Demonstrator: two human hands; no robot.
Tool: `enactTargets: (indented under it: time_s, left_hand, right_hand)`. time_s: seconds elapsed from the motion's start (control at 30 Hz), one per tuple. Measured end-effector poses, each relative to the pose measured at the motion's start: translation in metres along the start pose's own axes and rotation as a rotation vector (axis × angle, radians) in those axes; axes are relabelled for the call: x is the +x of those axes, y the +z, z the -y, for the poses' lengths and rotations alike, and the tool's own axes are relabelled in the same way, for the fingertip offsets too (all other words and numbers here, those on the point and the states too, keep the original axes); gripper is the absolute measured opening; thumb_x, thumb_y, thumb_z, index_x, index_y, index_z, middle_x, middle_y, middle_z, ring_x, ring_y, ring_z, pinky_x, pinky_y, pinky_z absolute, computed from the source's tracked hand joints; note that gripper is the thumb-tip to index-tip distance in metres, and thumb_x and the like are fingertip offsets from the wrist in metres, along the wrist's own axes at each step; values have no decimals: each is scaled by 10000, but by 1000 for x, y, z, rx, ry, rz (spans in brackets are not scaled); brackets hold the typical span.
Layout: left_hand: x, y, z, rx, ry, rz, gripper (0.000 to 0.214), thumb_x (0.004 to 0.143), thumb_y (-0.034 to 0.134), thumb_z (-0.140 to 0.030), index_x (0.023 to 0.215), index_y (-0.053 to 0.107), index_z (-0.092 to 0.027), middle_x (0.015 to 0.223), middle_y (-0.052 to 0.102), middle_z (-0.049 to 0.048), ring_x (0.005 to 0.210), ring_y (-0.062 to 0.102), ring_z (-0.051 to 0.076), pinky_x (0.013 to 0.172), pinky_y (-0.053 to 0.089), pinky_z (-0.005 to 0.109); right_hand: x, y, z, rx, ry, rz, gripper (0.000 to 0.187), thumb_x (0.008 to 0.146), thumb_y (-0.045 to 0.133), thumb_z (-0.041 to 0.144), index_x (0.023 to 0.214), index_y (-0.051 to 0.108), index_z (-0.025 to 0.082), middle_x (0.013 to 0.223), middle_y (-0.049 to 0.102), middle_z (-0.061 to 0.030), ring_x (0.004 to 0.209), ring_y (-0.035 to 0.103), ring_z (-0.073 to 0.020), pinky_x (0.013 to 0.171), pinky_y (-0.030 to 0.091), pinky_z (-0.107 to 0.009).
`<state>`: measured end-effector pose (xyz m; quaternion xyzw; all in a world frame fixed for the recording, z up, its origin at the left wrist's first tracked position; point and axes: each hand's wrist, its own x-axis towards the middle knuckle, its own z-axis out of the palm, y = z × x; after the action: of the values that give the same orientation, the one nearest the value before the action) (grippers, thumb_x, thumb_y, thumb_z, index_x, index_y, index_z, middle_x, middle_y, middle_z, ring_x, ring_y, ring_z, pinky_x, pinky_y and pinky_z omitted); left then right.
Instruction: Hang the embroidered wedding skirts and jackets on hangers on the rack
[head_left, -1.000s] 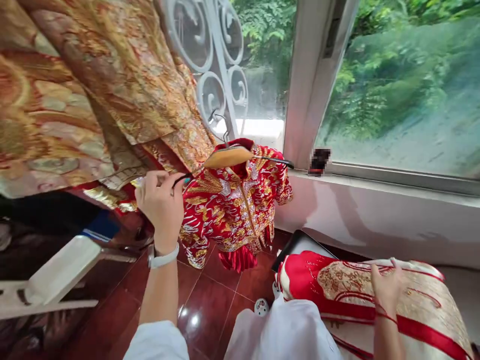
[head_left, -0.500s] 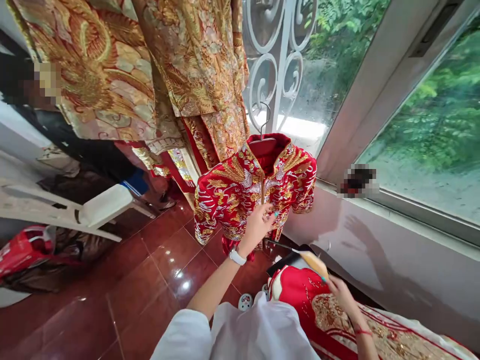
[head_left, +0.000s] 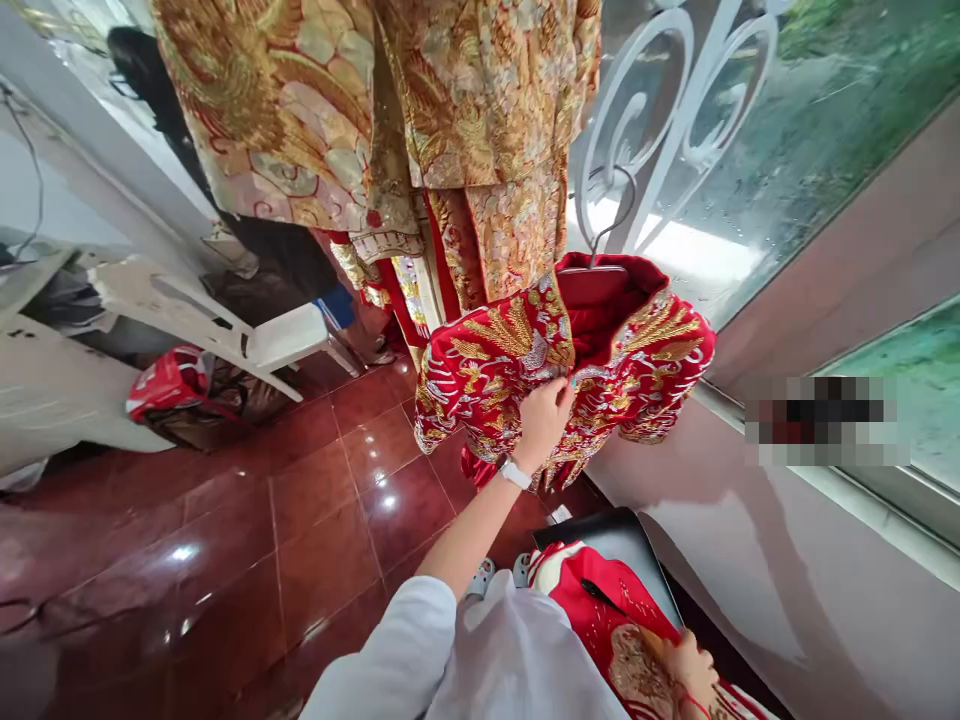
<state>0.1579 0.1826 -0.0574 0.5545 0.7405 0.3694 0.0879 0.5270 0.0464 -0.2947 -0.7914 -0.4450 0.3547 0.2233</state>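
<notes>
With left hand (head_left: 546,415) (white watch (head_left: 515,473) on the wrist), pinching the front opening of the red, gold-embroidered jacket (head_left: 600,400) just below its collar (head_left: 555,320); hung from a metal hook (head_left: 625,200) beside white scrolled grille (head_left: 679,115), near gold embroidered garments (head_left: 322,110); with right hand (head_left: 690,665), gripping a tan-and-black clothes hanger (head_left: 598,594) over red-and-cream embroidered fabric (head_left: 626,592), low by the wall (head_left: 735,520)

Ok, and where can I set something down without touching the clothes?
Widest: red tiled floor between the white chair and left sleeve. Smaller: a strip of black surface between the red-and-cream garment and wall. Crowded: by the window, where the red embroidered jacket hangs beside gold garments.
</notes>
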Motion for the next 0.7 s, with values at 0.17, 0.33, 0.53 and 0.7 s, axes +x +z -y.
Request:
enactTargets:
  time_s: [0.17, 0.33, 0.53, 0.7]
  left_hand:
    - [-84, 59, 66, 196, -283, 422, 354, 1050, 340, -288, 1071, 679, -189, 1010, 741, 102, 912, 702, 217, 728, 445, 289]
    - [-149, 101, 94, 186, -474, 579, 309, 980, 430, -179, 940, 731, -124, 887, 744, 167, 862, 727, 285, 726, 496, 347]
    - [-172, 103, 95, 44, -521, 538, 219, 953, 515, -258, 908, 726, -217, 905, 740, 59, 882, 718, 215, 799, 518, 313]
    - [-113, 53, 88, -66, -439, -144, 582, 860, 660, -336, 1383, 448, -195, 1282, 580, 128, 1096, 625, 226, 929, 516, 350]
  right_hand:
    - [17, 44, 96, 45, -207, 9, 474, 627, 566, 585, 936, 591, 227, 829, 617, -80, 930, 661, -383, 885, 511, -593]
    - [-16, 103, 244, 99, -522, 95, 948, 681, 670, 639, 1410, 378, 107, 1296, 540, -228, 1116, 586, -353, 929, 498, -466]
    - [-28, 113, 277, -30, -530, -73, 696, 806, 531, 454, 1365, 382, 68, 1113, 638, -252, 987, 657, -419, 862, 501, -525]
    - [-18, 52, 270, 39, -503, -390, 621, 777, 553, 307, 1364, 409, 165, 1126, 600, -246, 1077, 619, -464, 900, 489, -611]
